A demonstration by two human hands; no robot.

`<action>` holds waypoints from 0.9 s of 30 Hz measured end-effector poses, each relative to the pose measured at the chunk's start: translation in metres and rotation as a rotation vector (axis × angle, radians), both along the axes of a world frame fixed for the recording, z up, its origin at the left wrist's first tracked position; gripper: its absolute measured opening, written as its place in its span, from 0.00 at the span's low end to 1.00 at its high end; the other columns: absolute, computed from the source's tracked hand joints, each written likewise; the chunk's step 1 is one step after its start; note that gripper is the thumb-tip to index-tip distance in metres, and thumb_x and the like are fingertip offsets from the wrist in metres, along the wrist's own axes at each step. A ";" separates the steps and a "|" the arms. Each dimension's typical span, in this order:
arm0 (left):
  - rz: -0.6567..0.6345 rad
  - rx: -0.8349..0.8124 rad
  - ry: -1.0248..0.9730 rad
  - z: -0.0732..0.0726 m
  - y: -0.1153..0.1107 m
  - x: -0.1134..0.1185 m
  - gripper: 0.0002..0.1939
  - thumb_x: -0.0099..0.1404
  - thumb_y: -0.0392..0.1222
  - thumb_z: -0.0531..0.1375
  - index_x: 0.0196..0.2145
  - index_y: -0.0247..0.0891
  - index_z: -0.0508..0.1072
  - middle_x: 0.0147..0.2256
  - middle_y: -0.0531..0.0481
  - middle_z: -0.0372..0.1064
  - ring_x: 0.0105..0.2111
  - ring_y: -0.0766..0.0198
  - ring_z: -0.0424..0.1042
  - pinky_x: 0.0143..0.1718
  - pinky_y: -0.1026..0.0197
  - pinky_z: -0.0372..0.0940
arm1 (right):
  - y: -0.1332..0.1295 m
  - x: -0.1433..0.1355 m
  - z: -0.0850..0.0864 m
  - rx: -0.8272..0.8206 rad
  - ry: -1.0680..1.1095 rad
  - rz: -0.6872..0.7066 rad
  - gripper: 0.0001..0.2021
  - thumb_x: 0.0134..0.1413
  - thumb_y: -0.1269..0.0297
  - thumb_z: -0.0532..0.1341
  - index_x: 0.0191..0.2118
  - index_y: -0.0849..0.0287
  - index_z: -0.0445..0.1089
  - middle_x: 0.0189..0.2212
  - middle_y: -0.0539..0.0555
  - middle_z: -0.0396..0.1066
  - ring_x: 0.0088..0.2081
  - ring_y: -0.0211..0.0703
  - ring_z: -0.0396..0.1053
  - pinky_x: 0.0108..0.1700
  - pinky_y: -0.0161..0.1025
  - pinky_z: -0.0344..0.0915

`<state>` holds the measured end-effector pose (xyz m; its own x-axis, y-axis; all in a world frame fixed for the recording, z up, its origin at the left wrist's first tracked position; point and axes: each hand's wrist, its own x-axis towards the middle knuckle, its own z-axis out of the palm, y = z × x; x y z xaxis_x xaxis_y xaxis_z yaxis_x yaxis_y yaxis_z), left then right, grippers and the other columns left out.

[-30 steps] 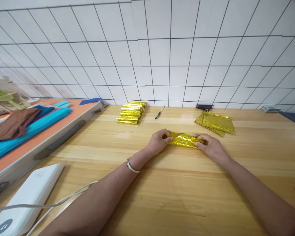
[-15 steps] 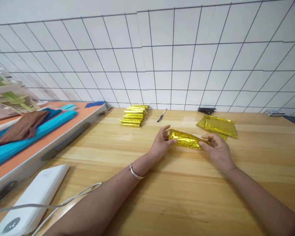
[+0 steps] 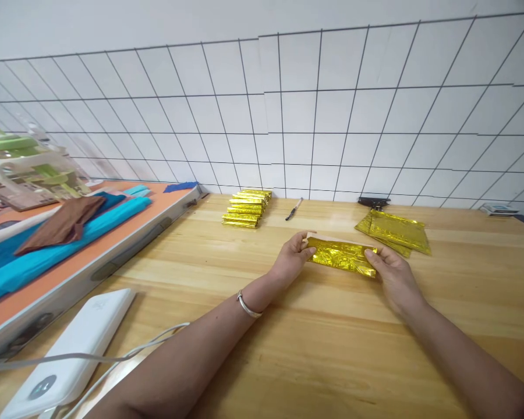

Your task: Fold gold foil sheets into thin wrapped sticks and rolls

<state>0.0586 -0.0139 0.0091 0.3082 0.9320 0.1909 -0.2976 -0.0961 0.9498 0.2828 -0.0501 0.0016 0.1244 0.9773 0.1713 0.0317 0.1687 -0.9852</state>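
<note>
A strip of shiny gold foil paper (image 3: 341,256) is stretched between my two hands, a little above the wooden table. My left hand (image 3: 294,256) pinches its left end, thumb in front. My right hand (image 3: 388,269) grips the right end the same way, with most fingers hidden behind the foil. A pale edge shows along the top of the strip. Behind my right hand lie flat gold foil sheets (image 3: 397,231) in a small fanned pile. Farther back on the left, several folded or rolled gold foil pieces (image 3: 247,208) lie in a row.
A pen (image 3: 294,209) lies near the tiled wall, and a black clip (image 3: 374,202) sits behind the sheets. At left are a white power bank (image 3: 76,349) with cables and a raised orange board (image 3: 157,198) bearing blue and brown paper or cloth and a clear-and-green container (image 3: 30,169).
The foil strip has been turned so its face shows flatter, and its right end has opened out. My right thumb now lies across the front. The camera view has shifted slightly.
</note>
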 end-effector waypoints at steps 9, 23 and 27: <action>0.090 0.097 0.168 0.004 -0.006 -0.005 0.17 0.61 0.51 0.56 0.23 0.35 0.62 0.21 0.57 0.51 0.22 0.72 0.51 0.26 0.68 0.50 | 0.001 0.005 -0.002 0.038 -0.043 -0.078 0.12 0.48 0.57 0.63 0.25 0.58 0.63 0.20 0.44 0.57 0.21 0.33 0.52 0.22 0.32 0.48; 0.254 0.122 0.144 0.000 -0.008 0.000 0.16 0.60 0.50 0.57 0.23 0.35 0.62 0.21 0.57 0.51 0.23 0.72 0.50 0.25 0.69 0.51 | -0.001 0.002 -0.002 0.083 -0.156 -0.046 0.10 0.53 0.56 0.59 0.32 0.57 0.67 0.27 0.48 0.65 0.28 0.38 0.61 0.30 0.34 0.59; 0.307 0.100 0.110 -0.003 -0.006 0.002 0.12 0.59 0.48 0.58 0.28 0.36 0.65 0.24 0.56 0.58 0.25 0.71 0.56 0.28 0.69 0.55 | -0.003 0.001 0.001 0.109 -0.195 -0.056 0.11 0.53 0.55 0.58 0.32 0.57 0.67 0.26 0.48 0.64 0.28 0.38 0.60 0.30 0.34 0.58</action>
